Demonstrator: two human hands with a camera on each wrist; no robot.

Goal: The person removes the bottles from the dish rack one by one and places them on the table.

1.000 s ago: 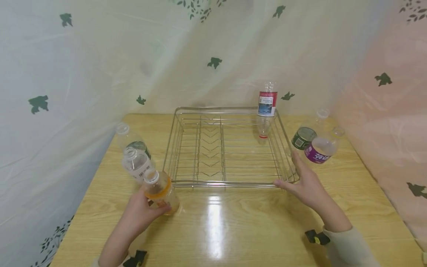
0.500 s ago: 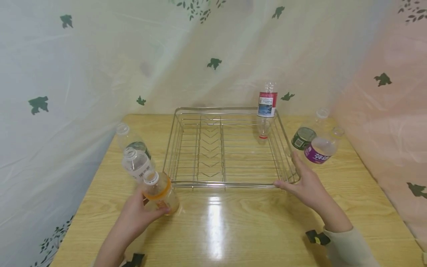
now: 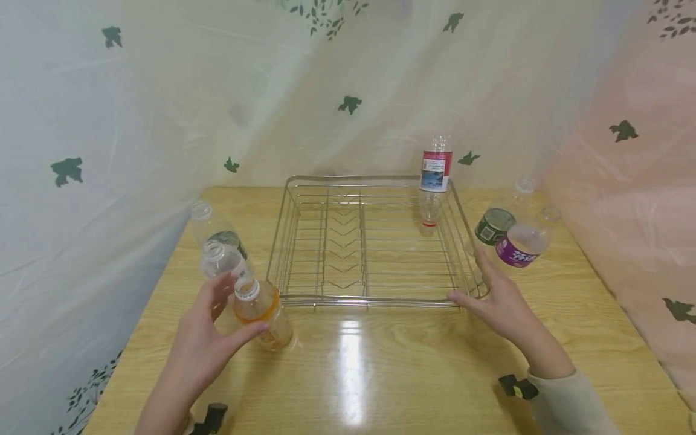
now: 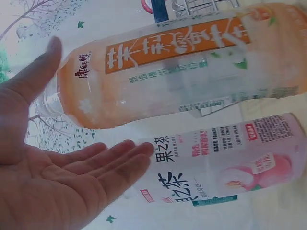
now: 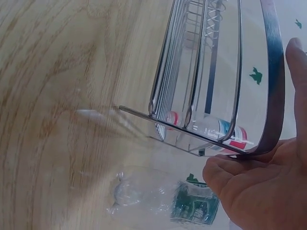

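Observation:
My left hand (image 3: 203,338) is spread around a clear plastic bottle with an orange band (image 3: 261,311), thumb on its near side and fingers apart. In the left wrist view the palm faces this orange-labelled tea bottle (image 4: 192,62), and the fingertips overlap a pink-and-white tea bottle (image 4: 230,167) behind it. My right hand (image 3: 500,302) rests at the near right corner of a metal wire dish rack (image 3: 408,300), thumb at the front rim and fingers along the right side. Inside the rack, a red-labelled bottle (image 3: 435,172) stands upside down at the back right.
Another clear bottle with a dark green label (image 3: 223,237) stands at the left, behind the pink-and-white one. To the rack's right are a green-labelled bottle (image 3: 495,225) and a purple-labelled bottle (image 3: 516,251). A patterned curtain (image 3: 272,90) surrounds the wooden table (image 3: 435,374).
My left hand's fingers have loosened from the orange-banded bottle and shifted up and left, toward the pink-and-white bottle. The bottles, the rack and my right hand stay in place.

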